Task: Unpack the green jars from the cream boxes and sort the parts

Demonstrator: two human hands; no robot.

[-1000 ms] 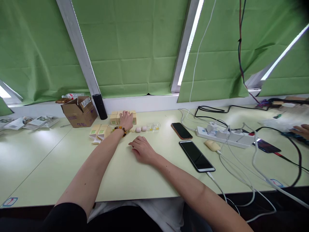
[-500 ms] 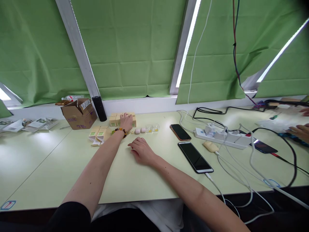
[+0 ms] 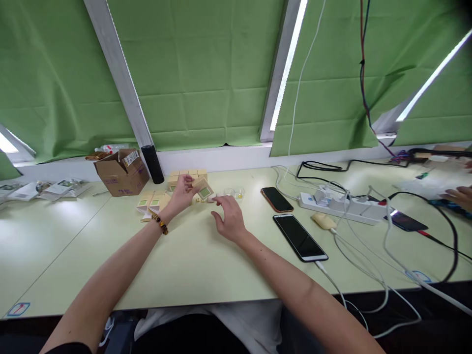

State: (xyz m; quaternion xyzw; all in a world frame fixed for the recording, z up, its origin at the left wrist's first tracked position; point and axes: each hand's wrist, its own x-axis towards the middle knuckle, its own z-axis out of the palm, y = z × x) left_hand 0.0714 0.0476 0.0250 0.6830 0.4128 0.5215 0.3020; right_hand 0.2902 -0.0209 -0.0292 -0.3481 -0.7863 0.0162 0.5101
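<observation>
Pinched in my left hand [image 3: 180,194] is a small tan cardboard box [image 3: 204,190], tilted, with a green label square facing me. A beaded bracelet [image 3: 160,222] circles that wrist. My right hand [image 3: 230,219] is just right of the box, thumb apart and fingers extended towards its lower edge; I cannot tell whether they touch. Small clear round containers [image 3: 239,193] lie beyond the right fingers. A row of similar tan boxes [image 3: 189,173] stands behind, and a pair of boxes with flaps out [image 3: 147,202] sits left of my left hand. Small pink items are mostly hidden.
An open brown carton [image 3: 123,179] and a black cylinder [image 3: 152,164] stand at the back left. On the right lie two phones [image 3: 299,237] [image 3: 276,199], a white power strip [image 3: 342,209] and tangled cables. Another person's hand [image 3: 459,194] shows at the far right.
My left hand has come back from the row with a box in its grip. My right hand has moved up and right, its thumb now spread from the fingers.
</observation>
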